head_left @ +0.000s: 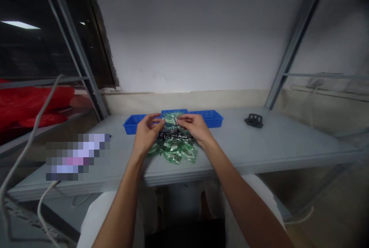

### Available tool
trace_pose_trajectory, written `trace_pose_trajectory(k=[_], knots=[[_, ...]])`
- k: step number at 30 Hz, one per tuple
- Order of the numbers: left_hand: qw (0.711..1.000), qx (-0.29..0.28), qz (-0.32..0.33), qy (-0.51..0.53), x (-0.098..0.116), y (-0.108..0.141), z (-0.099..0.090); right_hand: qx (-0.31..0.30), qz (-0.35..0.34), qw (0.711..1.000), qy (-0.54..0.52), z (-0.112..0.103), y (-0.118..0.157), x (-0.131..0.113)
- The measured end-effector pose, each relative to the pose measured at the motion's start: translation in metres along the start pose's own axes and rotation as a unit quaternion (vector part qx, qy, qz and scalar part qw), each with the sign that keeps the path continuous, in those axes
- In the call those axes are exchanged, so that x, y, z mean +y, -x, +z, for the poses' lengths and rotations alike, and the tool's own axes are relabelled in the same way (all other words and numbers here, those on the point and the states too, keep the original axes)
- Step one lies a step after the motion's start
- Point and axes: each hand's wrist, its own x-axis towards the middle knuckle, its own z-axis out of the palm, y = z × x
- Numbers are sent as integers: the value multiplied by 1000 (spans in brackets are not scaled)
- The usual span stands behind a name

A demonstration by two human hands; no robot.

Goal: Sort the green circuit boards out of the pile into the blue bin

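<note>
In the middle of the frame, a person seated at a pale grey table works with both bare hands over a heap of small green circuit boards in clear plastic wrapping, which lies on the table just in front of a row of shallow blue plastic trays. Across the top of the heap runs a dark cluster of small black metal pins or parts, too fine to make out singly. The left hand sits at the left edge of the heap, its fingers curled and its thumb and forefinger pinched together on what looks like one of the wrapped boards at the top of the pile. The right hand comes in from the right side, fingers bent and closed lightly on the same spot, so that the two sets of fingertips nearly meet above the dark parts. Exactly what piece they hold between them is too small to tell. To the right of the trays, well apart from the hands, a small black plastic holder rests on the table. At the lower left of the frame a blurred-out patch covers something on the table, and pale grey cables loop down past it. At the far left, behind a metal frame, lies a bunched red plastic sheet. A plain white wall fills the upper middle of the frame.
</note>
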Motion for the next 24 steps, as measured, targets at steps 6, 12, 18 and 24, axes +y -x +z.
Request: trace_pose_trajectory(k=[6, 12, 18, 24], knots=[[1000, -16, -18, -18, 1, 0, 1, 20, 7, 999, -37, -2, 1, 1], [999, -25, -19, -27, 4, 3, 2, 35, -16, 999, -9, -1, 0, 3], [998, -36, 10, -51, -1, 2, 0, 13, -44, 999, 5, -4, 0, 4], [983, -25, 119, -139, 1, 3, 0, 33, -188, 971, 146, -7, 4, 0]])
